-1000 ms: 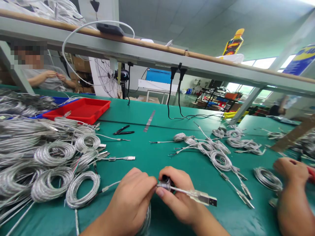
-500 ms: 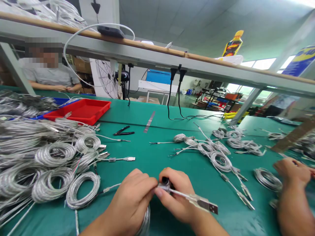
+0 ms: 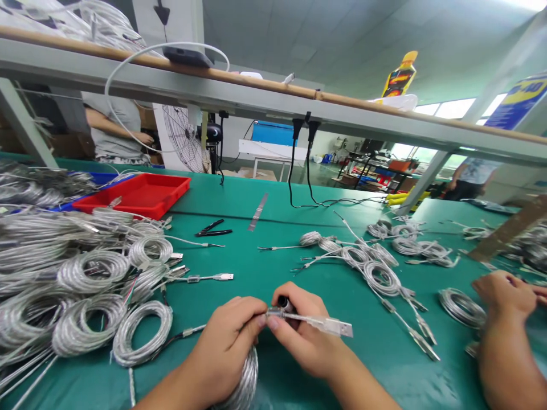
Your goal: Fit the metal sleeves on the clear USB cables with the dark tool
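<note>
In the head view my left hand (image 3: 226, 344) is closed around a clear-jacketed USB cable (image 3: 250, 376), whose coil hangs below the palm. My right hand (image 3: 310, 333) pinches the same cable near a small bulge in it, fingertips meeting those of the left hand. From there the USB plug (image 3: 337, 327) points out to the right across my right hand. A short black cylinder with a round end (image 3: 285, 303) sits in the curl of my right fingers; what it is I cannot make out. The cable inside the left fist is hidden.
Many coiled cables (image 3: 92, 270) are heaped at left beside a red tray (image 3: 171, 196). Black cutters (image 3: 213, 229) and a metal ruler (image 3: 258, 212) lie mid-table. More coils (image 3: 380, 279) lie at right, near a co-worker's arm (image 3: 508, 330). A shelf (image 3: 256, 91) spans above.
Both my hands have shifted slightly left, and the USB plug has swung up and left. More of the hanging coil shows. The person across the table at left has stood up.
</note>
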The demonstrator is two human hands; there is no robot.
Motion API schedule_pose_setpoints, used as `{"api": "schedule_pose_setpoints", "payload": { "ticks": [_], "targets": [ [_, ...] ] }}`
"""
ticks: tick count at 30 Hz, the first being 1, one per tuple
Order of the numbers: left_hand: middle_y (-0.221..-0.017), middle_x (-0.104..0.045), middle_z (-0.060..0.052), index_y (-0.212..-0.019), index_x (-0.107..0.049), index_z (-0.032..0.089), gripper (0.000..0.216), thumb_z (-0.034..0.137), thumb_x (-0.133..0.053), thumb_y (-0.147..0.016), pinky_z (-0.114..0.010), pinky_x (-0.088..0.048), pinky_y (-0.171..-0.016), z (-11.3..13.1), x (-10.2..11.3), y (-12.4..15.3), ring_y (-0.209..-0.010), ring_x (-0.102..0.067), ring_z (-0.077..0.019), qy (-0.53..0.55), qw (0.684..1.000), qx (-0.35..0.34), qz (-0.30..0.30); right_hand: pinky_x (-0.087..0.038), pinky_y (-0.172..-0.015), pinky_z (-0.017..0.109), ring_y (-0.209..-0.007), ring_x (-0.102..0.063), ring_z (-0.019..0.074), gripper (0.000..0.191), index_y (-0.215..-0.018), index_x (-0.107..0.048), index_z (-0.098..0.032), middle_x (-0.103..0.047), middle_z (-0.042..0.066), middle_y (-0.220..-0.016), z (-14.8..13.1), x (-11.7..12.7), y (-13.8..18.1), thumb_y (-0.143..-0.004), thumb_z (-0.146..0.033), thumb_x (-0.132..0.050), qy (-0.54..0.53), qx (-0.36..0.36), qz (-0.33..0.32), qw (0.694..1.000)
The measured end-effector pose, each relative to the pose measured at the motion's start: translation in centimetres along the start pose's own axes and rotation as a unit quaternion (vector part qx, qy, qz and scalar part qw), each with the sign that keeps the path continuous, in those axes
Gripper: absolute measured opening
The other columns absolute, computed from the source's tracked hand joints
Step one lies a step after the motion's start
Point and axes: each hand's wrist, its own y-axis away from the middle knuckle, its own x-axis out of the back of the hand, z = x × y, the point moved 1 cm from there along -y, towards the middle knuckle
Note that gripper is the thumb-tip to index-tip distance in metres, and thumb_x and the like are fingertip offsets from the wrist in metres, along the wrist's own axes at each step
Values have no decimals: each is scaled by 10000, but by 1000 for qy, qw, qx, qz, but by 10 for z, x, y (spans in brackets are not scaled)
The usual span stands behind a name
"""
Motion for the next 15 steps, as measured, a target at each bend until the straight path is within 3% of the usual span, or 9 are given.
{"api": "schedule_pose_setpoints", "payload": {
  "ticks": [7,15],
  "targets": [
    [-692,-613,22,-812,-600,215,276,254,-442,-1034,-251,-405,-610,1,0,0,-656,-560,-155,-12,1000,-20,15,-314,-608,260,-619,-453,148,194,-867,-559,-221,-516,-43,-697,-2,0,1,-985,-373,-538,31,1,-24,999],
    [-708,-633,30,-801,-588,219,309,289,-426,-1054,-257,-421,-632,3,-1,0,-654,-562,-149,-19,999,-25,10,-304,-582,252,-577,-441,139,169,-843,-532,-220,-483,-51,-662,-4,-4,1,-975,-321,-505,37,37,-4,999]
  ]
}}
